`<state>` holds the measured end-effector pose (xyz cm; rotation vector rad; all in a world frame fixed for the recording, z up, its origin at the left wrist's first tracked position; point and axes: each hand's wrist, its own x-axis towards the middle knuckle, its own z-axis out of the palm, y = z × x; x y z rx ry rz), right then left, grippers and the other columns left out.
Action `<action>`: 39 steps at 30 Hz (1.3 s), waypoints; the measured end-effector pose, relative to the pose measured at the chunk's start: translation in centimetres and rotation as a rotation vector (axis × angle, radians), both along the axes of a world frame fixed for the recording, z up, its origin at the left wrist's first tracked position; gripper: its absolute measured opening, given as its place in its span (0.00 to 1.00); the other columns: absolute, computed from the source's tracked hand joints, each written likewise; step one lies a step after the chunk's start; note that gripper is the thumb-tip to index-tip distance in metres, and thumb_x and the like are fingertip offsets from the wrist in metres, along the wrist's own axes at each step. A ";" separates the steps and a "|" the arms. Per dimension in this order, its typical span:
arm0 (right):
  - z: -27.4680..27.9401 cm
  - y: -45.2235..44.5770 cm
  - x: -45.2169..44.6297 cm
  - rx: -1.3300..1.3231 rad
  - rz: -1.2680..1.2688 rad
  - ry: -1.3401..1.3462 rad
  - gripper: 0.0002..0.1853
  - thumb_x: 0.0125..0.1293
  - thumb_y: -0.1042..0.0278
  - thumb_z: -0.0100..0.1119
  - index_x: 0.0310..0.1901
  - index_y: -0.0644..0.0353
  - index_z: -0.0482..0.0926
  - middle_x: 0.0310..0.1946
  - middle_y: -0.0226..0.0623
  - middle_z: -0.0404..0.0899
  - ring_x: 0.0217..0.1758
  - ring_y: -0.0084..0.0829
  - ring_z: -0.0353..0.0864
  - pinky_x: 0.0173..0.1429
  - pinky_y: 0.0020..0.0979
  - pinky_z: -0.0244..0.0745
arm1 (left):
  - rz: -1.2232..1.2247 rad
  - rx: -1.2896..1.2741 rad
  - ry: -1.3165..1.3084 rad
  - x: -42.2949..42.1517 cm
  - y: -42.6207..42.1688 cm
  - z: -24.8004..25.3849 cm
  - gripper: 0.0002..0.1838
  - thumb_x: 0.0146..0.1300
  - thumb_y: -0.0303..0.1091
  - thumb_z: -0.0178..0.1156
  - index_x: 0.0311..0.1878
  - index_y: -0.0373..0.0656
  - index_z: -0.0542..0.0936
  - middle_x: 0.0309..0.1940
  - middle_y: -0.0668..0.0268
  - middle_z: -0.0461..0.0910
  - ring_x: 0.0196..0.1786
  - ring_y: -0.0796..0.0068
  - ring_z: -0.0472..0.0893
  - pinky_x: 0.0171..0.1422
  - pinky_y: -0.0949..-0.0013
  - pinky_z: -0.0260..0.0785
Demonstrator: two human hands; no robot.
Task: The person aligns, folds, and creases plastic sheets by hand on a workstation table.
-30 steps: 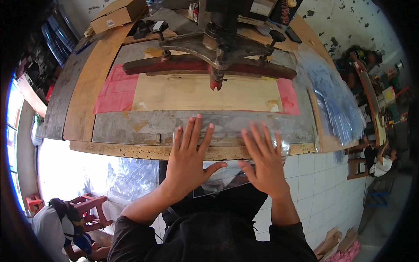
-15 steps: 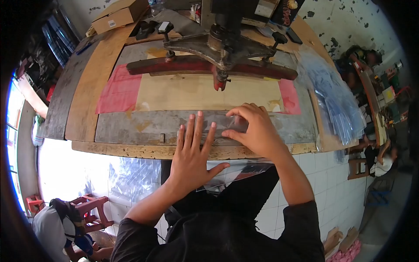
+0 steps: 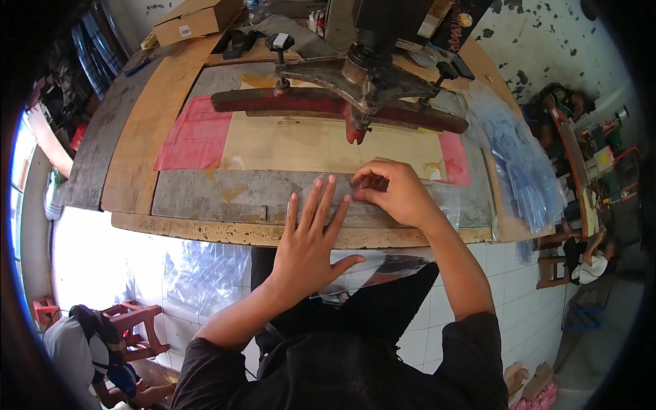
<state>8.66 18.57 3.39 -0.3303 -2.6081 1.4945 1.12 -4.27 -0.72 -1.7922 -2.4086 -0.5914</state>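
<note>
My left hand [image 3: 305, 249] lies flat with fingers spread on a clear plastic sheet [image 3: 400, 263] at the table's front edge; part of the sheet hangs over my lap. My right hand [image 3: 398, 193] is bent, thumb and fingertips pinched together just right of my left fingertips. What is between them is too small and clear to make out. Behind both hands a cream board [image 3: 294, 147] with pink ends lies on the grey metal plate [image 3: 195, 198]. Over the board stands a press with a red bar [image 3: 287, 101].
Stacked clear plastic sheets [image 3: 523, 171] lie at the table's right. A cardboard box [image 3: 195, 22] is at the back left. More plastic [image 3: 205, 277] lies on the floor. One person sits at lower left near a red stool [image 3: 140, 328]; others are at far right.
My right hand has gone from lying spread on the sheet to a pinch beside my left fingertips. The left hand stays flat. The whole view has shifted slightly.
</note>
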 end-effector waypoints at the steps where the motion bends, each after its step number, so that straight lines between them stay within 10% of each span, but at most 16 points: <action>1: 0.0 -0.1 0.0 0.072 0.010 0.022 0.13 0.64 0.84 0.71 0.50 0.69 0.84 0.39 0.37 0.87 0.42 0.24 0.86 0.49 0.30 0.81 | -0.001 -0.015 0.006 0.0 0.0 0.1 0.58 0.63 0.73 0.66 0.84 0.40 0.63 0.87 0.43 0.50 0.90 0.43 0.48 0.89 0.32 0.39; 8: -1.4 -0.4 -0.1 0.321 -0.016 0.143 0.08 0.67 0.76 0.74 0.44 0.62 0.84 0.39 0.34 0.83 0.40 0.27 0.85 0.45 0.30 0.78 | 0.004 -0.020 0.003 0.2 0.0 0.2 0.58 0.61 0.74 0.66 0.85 0.44 0.63 0.87 0.44 0.51 0.90 0.45 0.48 0.89 0.33 0.39; 10: -2.0 -0.7 0.0 0.309 -0.048 0.141 0.11 0.65 0.68 0.74 0.43 0.61 0.81 0.42 0.36 0.80 0.49 0.44 0.81 0.53 0.42 0.75 | 0.003 -0.041 0.003 0.2 0.1 0.3 0.59 0.61 0.75 0.65 0.85 0.45 0.62 0.87 0.43 0.51 0.90 0.45 0.48 0.89 0.35 0.40; 20: -2.5 -2.0 1.6 0.948 -0.092 0.321 0.12 0.64 0.61 0.75 0.44 0.55 0.85 0.46 0.31 0.79 0.55 0.37 0.77 0.59 0.42 0.69 | 0.000 -0.088 0.059 -0.1 0.5 0.6 0.61 0.60 0.78 0.63 0.86 0.45 0.61 0.86 0.41 0.51 0.89 0.44 0.51 0.88 0.37 0.45; 23: -2.0 -3.9 4.0 0.954 0.005 0.217 0.21 0.71 0.55 0.68 0.58 0.60 0.85 0.59 0.37 0.81 0.65 0.41 0.77 0.67 0.46 0.69 | 0.006 -0.103 0.036 -0.3 0.5 0.8 0.60 0.58 0.78 0.65 0.85 0.45 0.63 0.86 0.41 0.52 0.89 0.43 0.52 0.88 0.37 0.46; 26: -2.8 -5.4 7.1 0.905 0.027 -0.001 0.42 0.80 0.38 0.51 0.83 0.61 0.61 0.86 0.45 0.58 0.88 0.49 0.57 0.87 0.58 0.51 | 0.001 -0.085 0.027 -0.1 0.7 0.8 0.61 0.56 0.76 0.68 0.84 0.46 0.64 0.86 0.41 0.53 0.89 0.43 0.52 0.88 0.36 0.47; 39: -3.2 -1.0 13.7 0.966 -0.358 -0.174 0.36 0.84 0.39 0.44 0.82 0.52 0.66 0.85 0.34 0.62 0.88 0.45 0.57 0.88 0.61 0.47 | 0.015 -0.026 -0.020 0.0 0.7 0.7 0.59 0.56 0.73 0.71 0.83 0.45 0.67 0.85 0.43 0.55 0.88 0.42 0.55 0.87 0.35 0.48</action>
